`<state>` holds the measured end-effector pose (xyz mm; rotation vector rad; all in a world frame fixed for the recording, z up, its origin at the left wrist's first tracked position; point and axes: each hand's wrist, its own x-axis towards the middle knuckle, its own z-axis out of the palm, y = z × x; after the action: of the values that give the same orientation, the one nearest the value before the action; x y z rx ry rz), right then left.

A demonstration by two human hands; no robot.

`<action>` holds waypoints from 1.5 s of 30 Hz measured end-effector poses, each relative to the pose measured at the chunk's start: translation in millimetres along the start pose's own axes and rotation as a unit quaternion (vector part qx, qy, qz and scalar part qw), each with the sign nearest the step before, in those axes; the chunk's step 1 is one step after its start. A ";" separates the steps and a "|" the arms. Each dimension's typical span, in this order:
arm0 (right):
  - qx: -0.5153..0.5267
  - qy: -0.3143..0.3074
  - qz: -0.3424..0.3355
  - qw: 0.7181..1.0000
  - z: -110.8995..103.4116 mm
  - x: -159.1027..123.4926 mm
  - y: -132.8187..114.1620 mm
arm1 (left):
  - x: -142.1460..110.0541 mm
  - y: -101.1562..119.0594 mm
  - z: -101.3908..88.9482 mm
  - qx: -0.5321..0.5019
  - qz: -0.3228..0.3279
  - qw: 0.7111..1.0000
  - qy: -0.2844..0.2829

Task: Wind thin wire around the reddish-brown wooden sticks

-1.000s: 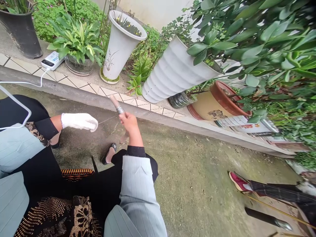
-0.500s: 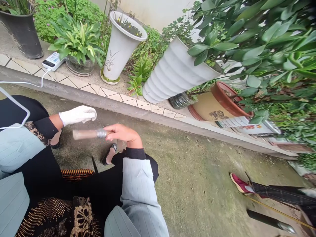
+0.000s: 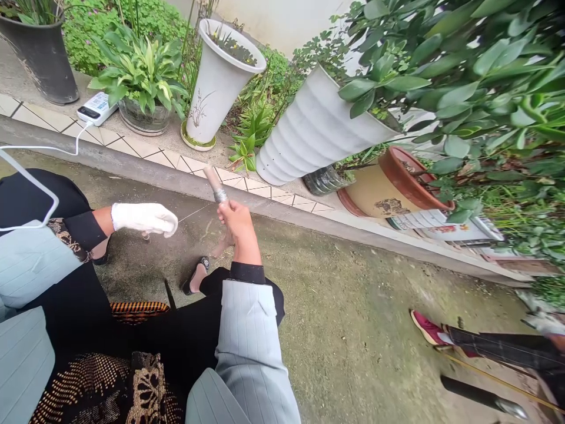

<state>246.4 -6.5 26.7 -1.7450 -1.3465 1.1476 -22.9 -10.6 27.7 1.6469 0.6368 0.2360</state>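
My right hand [image 3: 238, 224] is closed around a wooden stick [image 3: 210, 176], its upper end pointing away from me. Silvery wire [image 3: 219, 195] is wound round the stick just above my fingers. From there a thin straight strand [image 3: 194, 213] runs to my left hand [image 3: 145, 218], in a white glove, whose curled fingers are closed on it. Just under the glove shows a small brownish end [image 3: 145, 236] of something I cannot make out. Below my right hand, a blurred pale brown shape [image 3: 222, 244] is also unclear.
Along the tiled ledge [image 3: 145, 152] ahead stand a white pot [image 3: 212, 97], a ribbed pot [image 3: 313, 126] and a brown-rimmed pot [image 3: 375, 185]. A white device [image 3: 97, 109] with a cable lies there too. Another person's red shoe [image 3: 426, 327] and a black tube [image 3: 470, 393] are at right.
My right hand has turned the stick from lying sideways to pointing up and away, and moved slightly right. My gloved left hand has shifted a little right and lower.
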 end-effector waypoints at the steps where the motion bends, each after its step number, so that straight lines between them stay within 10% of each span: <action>1: -0.081 -0.017 0.004 0.997 2.0 0.2 -0.1 | -0.3 0.4 -1.1 -0.022 -0.006 0.999 -0.028; 6: -0.326 -0.220 -0.018 0.919 14.9 -4.9 0.1 | -2.8 5.4 -11.1 -0.074 -0.017 0.997 -0.022; 13: -0.124 -0.549 -0.032 0.826 12.9 -30.1 -21.2 | 1.4 0.1 -16.2 -0.051 -0.012 0.995 0.086; 15: -0.004 -0.493 -0.066 0.867 6.1 -36.0 -28.5 | 5.8 -5.9 -14.3 -0.053 -0.001 0.992 0.116; 18: 0.154 -0.253 -0.112 0.948 -3.4 -35.2 -30.7 | 11.6 -13.5 -8.5 -0.059 -0.005 0.995 0.084; 21: 0.206 -0.064 -0.106 0.971 -6.1 -23.2 -21.3 | 12.6 -13.9 -2.4 -0.067 -0.035 0.997 0.007; 24: 0.126 -0.011 -0.045 0.991 -1.2 -9.7 -8.5 | 8.8 -6.5 0.0 -0.083 -0.027 0.995 -0.049; 28: -0.201 -0.035 0.000 0.979 9.8 -4.1 -2.9 | 3.5 5.5 -2.0 -0.053 0.002 0.995 -0.080; 33: -0.403 -0.286 -0.014 0.869 23.6 -12.5 -7.4 | 0.9 8.9 -6.6 0.024 0.014 0.999 -0.017; 40: -0.139 -0.552 -0.045 0.821 17.4 -26.1 -13.7 | 1.6 2.7 -12.1 0.015 -0.065 0.996 0.057; 45: 0.172 -0.320 -0.125 0.923 -2.8 -32.1 -25.1 | 6.2 4.8 -4.0 0.046 -0.023 0.996 0.066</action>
<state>235.9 -30.7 57.9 -0.9395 -1.5491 1.7608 -18.4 -4.1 31.8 1.7127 0.7955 0.2885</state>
